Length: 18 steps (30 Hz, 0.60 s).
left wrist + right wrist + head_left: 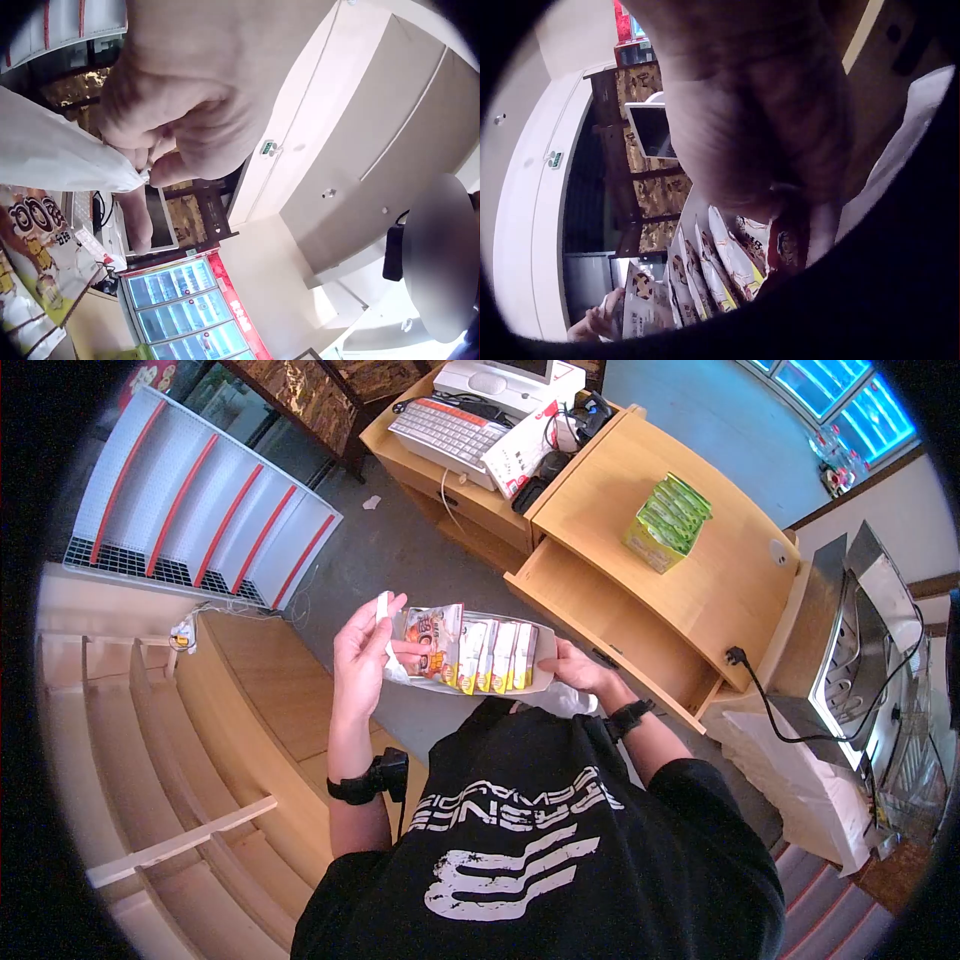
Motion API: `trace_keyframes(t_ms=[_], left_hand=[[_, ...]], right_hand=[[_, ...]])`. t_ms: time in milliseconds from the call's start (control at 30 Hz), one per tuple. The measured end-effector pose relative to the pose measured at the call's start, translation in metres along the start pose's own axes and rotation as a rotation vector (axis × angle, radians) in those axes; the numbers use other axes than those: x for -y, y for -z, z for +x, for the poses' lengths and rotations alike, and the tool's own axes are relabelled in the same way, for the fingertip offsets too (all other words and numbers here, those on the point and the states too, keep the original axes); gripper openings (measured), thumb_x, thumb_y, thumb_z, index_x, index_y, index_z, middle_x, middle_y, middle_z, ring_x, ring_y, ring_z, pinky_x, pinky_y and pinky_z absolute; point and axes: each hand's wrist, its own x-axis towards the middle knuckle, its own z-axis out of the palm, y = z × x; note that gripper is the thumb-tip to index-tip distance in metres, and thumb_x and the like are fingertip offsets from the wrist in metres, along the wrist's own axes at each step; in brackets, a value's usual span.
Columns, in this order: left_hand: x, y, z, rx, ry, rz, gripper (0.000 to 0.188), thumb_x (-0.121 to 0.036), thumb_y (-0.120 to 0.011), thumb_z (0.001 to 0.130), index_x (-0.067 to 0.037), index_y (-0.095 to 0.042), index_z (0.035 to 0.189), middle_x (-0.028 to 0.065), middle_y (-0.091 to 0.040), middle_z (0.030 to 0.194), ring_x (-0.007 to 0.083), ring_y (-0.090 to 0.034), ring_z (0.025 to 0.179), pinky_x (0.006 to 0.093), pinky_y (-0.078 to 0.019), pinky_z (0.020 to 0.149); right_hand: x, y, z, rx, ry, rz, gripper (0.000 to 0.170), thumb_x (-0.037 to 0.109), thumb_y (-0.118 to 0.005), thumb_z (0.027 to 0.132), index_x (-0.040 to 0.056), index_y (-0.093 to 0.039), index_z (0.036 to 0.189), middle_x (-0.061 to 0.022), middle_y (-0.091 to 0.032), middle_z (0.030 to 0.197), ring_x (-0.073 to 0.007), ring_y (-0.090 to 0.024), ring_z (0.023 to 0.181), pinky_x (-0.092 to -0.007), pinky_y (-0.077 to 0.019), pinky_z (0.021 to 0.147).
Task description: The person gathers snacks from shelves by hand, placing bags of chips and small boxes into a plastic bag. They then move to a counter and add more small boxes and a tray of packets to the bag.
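Note:
A pale open box (543, 660) with a row of upright snack packets (497, 658) is held in front of the torso. At its left end the left hand (358, 660) pinches a white flap, one finger reaching to the front red-and-white packet (440, 628). The left wrist view has that hand (202, 97) with thumb and finger on the white flap (60, 154), beside the packets (45, 255). Gripping the box's right end is the right hand (583, 668). In the right wrist view the right hand (757, 120) covers part of the packets (720, 262).
A desk (590, 490) ahead carries a green box of packets (668, 525); its drawer (610, 630) stands open. Keyboard (447, 432) and cables lie at the back. White racks (200, 490) and wooden shelving (190, 760) are on the left, a metal appliance (850, 640) on the right.

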Motion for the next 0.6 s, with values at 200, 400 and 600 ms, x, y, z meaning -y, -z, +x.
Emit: trace_keyframes(t_ms=[200, 400, 600], left_hand=[[-0.006, 0.008, 0.003, 0.041, -0.041, 0.051, 0.035, -0.009, -0.039, 0.093, 0.003, -0.041, 0.126, 0.0153, -0.052, 0.124, 0.0206, -0.065, 0.064, 0.0238, -0.0508, 0.053], [-0.018, 0.014, 0.002, 0.022, -0.062, 0.145, 0.033, -0.01, -0.042, 0.092, 0.003, -0.045, 0.122, 0.0137, -0.057, 0.118, 0.0153, -0.062, 0.054, 0.0217, -0.0465, 0.045], [-0.027, -0.02, -0.011, 0.245, -0.027, 0.047, 0.038, -0.013, -0.041, 0.094, 0.005, -0.036, 0.128, 0.0184, -0.049, 0.125, 0.0231, -0.066, 0.07, 0.0254, -0.0531, 0.057]], right_hand=[[-0.005, -0.003, 0.008, 0.017, -0.014, -0.119, 0.058, -0.001, -0.045, 0.076, 0.002, -0.033, 0.133, -0.0101, -0.05, 0.123, -0.0194, -0.047, 0.114, -0.0312, -0.0364, 0.098], [0.009, -0.007, -0.006, -0.015, -0.053, -0.079, 0.059, -0.002, -0.043, 0.076, 0.003, -0.031, 0.134, -0.0089, -0.05, 0.123, -0.0169, -0.047, 0.112, -0.0305, -0.0389, 0.094], [0.022, -0.019, 0.01, 0.011, -0.067, -0.113, 0.059, -0.003, -0.044, 0.077, 0.0053, -0.031, 0.134, -0.0061, -0.05, 0.119, -0.0155, -0.049, 0.107, -0.0289, -0.0419, 0.088]])
